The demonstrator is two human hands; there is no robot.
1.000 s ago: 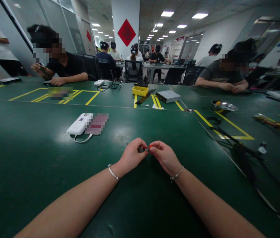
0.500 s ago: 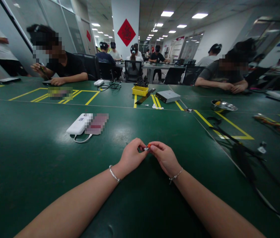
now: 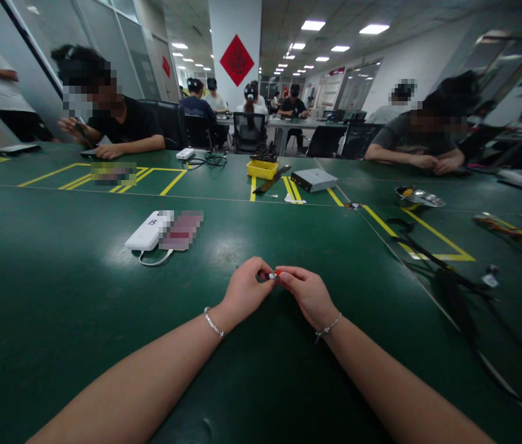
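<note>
One tiny orange-and-silver piece (image 3: 274,275), its long axis roughly sideways, orange end toward the right, is pinched by the bare left hand (image 3: 248,285) and bare right hand (image 3: 308,295), both nearly closed, above the glossy green tabletop (image 3: 261,382).

It's prob. an open-plan office: ppl (image 3: 134,126) at tables (image 3: 80,277), black chairs (image 3: 242,139), ceiling lts (image 3: 313,25)
</note>
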